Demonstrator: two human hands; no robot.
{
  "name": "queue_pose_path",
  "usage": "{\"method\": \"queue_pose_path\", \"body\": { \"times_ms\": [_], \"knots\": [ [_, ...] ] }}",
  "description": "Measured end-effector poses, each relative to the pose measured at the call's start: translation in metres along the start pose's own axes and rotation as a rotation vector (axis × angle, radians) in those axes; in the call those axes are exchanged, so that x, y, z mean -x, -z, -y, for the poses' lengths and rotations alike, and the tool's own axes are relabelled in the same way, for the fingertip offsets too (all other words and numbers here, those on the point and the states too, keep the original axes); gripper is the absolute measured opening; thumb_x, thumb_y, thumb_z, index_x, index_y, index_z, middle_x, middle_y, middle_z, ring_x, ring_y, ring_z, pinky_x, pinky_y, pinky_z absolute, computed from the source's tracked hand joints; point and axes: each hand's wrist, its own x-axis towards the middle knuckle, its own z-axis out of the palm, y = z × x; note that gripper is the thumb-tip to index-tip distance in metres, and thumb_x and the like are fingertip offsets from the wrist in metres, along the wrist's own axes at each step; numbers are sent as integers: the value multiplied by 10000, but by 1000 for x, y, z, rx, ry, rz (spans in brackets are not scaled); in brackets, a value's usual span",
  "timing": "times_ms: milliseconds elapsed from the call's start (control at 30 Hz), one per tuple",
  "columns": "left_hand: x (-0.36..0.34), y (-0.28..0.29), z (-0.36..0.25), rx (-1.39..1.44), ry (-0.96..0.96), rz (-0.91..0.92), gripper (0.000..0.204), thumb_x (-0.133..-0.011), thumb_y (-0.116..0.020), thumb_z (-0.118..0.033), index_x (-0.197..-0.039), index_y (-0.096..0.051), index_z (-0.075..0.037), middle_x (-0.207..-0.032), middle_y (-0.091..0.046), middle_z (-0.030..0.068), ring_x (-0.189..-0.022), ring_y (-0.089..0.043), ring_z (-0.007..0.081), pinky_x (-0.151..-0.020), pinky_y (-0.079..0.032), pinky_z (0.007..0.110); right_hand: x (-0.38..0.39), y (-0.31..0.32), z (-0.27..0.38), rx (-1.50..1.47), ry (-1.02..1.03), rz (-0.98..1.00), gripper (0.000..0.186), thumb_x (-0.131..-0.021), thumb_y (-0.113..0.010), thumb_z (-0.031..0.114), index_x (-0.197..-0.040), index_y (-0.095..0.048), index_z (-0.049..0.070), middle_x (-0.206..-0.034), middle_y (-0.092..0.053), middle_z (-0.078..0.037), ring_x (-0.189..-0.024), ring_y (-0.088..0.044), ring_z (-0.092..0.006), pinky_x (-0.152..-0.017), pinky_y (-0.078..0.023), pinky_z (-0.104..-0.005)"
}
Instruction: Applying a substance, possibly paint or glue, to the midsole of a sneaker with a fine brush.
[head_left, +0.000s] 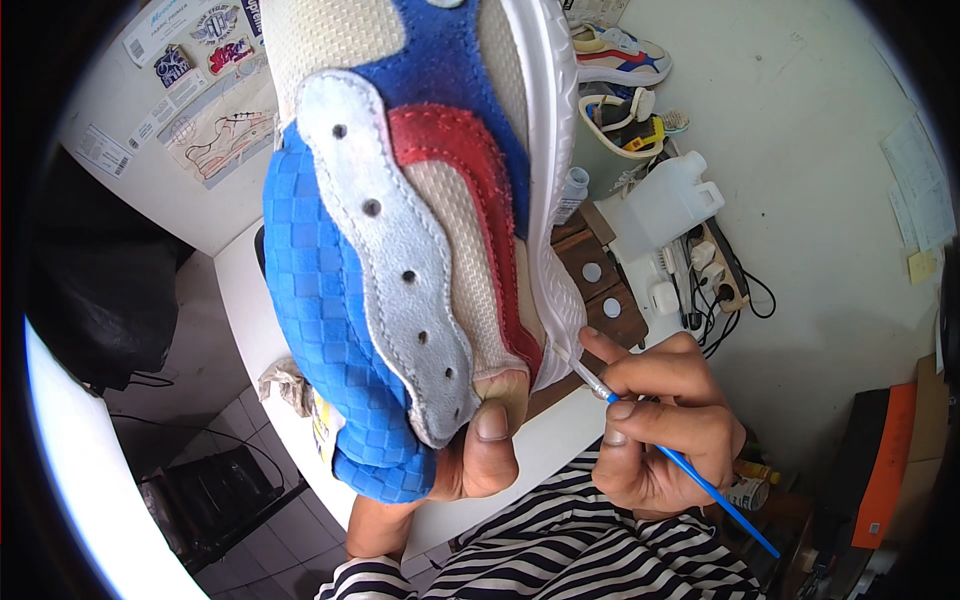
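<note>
A sneaker (455,235) fills the middle of the view, held up close with its side facing me. It has beige mesh, red and blue suede panels, a whitish wavy eyelet strip and a white sole (553,250). Blue checked cloth (315,270) bulges out of its opening. My left hand (485,455) grips the shoe at its lower end, thumb in front, other fingers mostly hidden. In my right hand (675,410) a thin blue paintbrush (715,490) is pinched like a pen. Its tip meets the sole's lower edge, by the end of the red panel.
Behind the shoe stands a white table (245,290). A second sneaker (625,55), a tub of tools (630,130), a translucent jug (665,200) and a power strip (725,265) with cables lie at the right. A crumpled cloth (287,385) rests at the left edge.
</note>
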Motion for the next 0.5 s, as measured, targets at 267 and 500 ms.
{"method": "queue_pose_path", "body": {
  "times_ms": [267,500],
  "knots": [
    [-9,6,-15,300,214,128,801,-686,-664,-200,-1437,-454,-18,-1425,-515,177,-1380,-392,325,-1206,-216,413,-4,2,0,3,1,18,177,-796,-658,-35,-962,-601,-14,-890,-646,-168,-630,-598,-239,-646,-599,-389],
    [-6,0,-13,287,208,124,843,-647,-639,-193,-1450,-432,-40,-1463,-463,182,-1383,-369,334,-1216,-195,419,-6,3,0,9,2,-2,181,-784,-652,-46,-956,-605,-14,-879,-647,-162,-635,-613,-249,-609,-581,-364]
  ]
}}
